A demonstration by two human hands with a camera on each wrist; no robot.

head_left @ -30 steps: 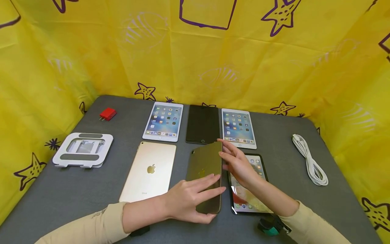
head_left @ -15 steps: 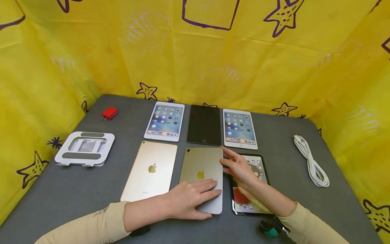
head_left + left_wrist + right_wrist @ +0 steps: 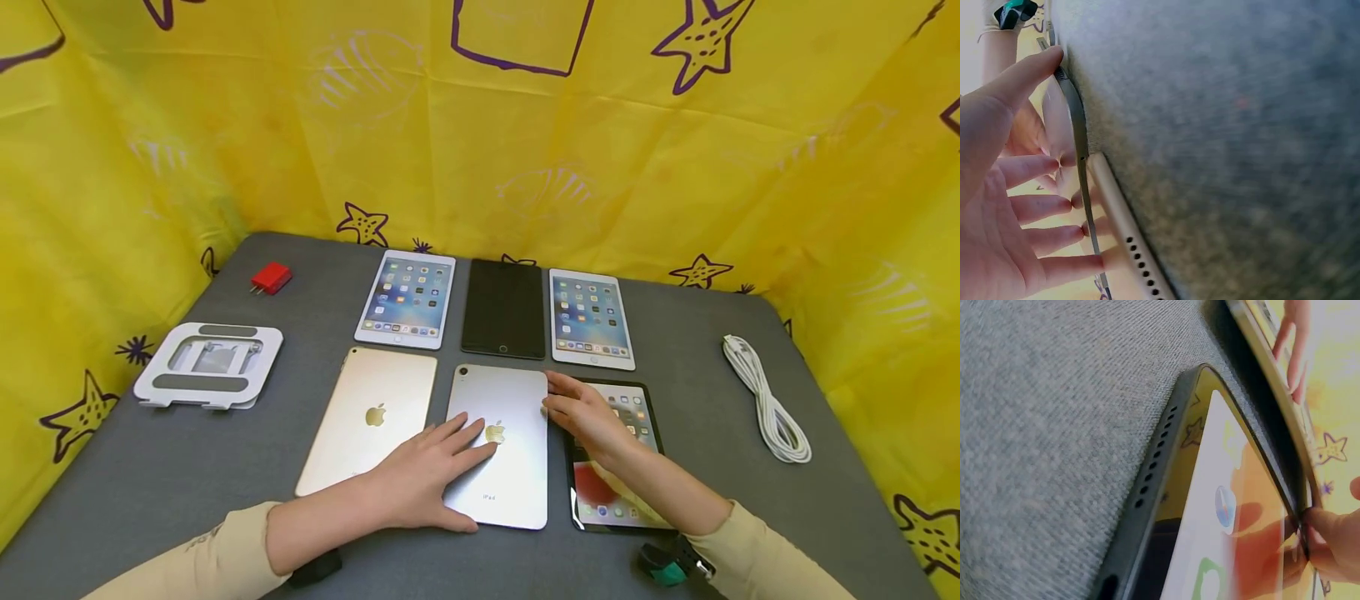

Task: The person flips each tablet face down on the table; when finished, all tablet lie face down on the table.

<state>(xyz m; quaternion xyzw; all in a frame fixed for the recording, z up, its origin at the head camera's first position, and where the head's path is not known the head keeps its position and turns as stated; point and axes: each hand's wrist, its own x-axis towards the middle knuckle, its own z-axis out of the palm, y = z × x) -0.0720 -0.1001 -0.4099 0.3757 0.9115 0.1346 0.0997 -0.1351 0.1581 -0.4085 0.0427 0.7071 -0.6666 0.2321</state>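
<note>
A silver tablet [image 3: 517,467] lies back up at the centre of the table, with a logo and camera showing. My left hand [image 3: 431,475] rests spread over its left side, fingers straight on the back. At the tablet's upper right edge, my right hand [image 3: 588,417] touches with its fingertips. The right wrist view catches the thumb [image 3: 1329,534] at that edge. To the right, a black-framed tablet [image 3: 648,417] lies screen up, partly under my right forearm. A gold tablet [image 3: 390,387] lies back up on the left, its lower corner behind my left hand and forearm.
Two white tablets [image 3: 406,300] [image 3: 591,317] flank a black tablet [image 3: 504,308] in the back row. A white folding stand [image 3: 258,350] and red charger [image 3: 272,277] sit left; a coiled white cable [image 3: 761,392] lies right. Yellow cloth [image 3: 480,167] surrounds the grey table [image 3: 690,333].
The silver tablet has gone from tilted on its side to flat with its back up. My left hand has slid left across it, and my right hand has come slightly lower with the edge.
</note>
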